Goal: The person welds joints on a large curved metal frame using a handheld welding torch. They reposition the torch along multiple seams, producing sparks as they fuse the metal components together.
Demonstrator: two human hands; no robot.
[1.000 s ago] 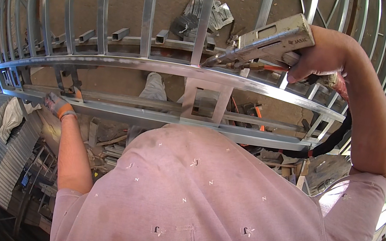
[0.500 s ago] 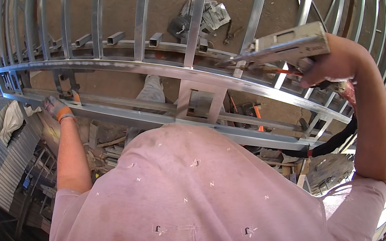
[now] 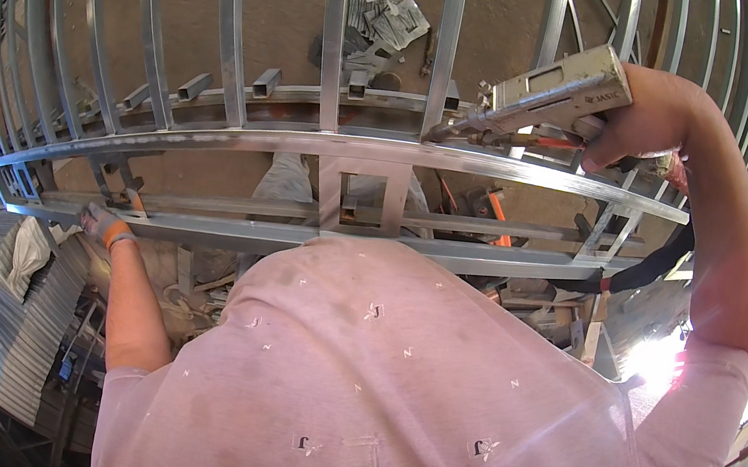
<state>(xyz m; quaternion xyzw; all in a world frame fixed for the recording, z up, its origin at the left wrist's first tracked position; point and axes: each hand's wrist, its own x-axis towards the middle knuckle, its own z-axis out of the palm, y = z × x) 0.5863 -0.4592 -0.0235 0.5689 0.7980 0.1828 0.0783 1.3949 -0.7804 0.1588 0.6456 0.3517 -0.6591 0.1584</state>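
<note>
My right hand (image 3: pixel 651 121) is closed around the handle of a handheld welding gun (image 3: pixel 558 89) with a boxy, light metal body. The gun slants down to the left, and its narrow nozzle is at the foot of a square metal upright (image 3: pixel 446 44), where it meets the long cross rail (image 3: pixel 358 147). Whether the tip touches the metal is too small to tell. Far to the left, my left hand (image 3: pixel 106 225), in a grey glove with an orange cuff, grips the nearer lower rail (image 3: pixel 237 235) of the same frame.
Several parallel uprights stretch away beyond the cross rail. A square metal bracket (image 3: pixel 329 192) joins the two rails before me. Metal sheet scraps (image 3: pixel 387 25) lie on the dirt floor, and a dark hose (image 3: pixel 647 272) hangs at the right. Corrugated sheets (image 3: pixel 25 335) stand at the left.
The frame and floor have shifted left in view. The gun's nozzle has moved right along the cross rail, from between two uprights to the foot of one. My left hand stays on the lower rail.
</note>
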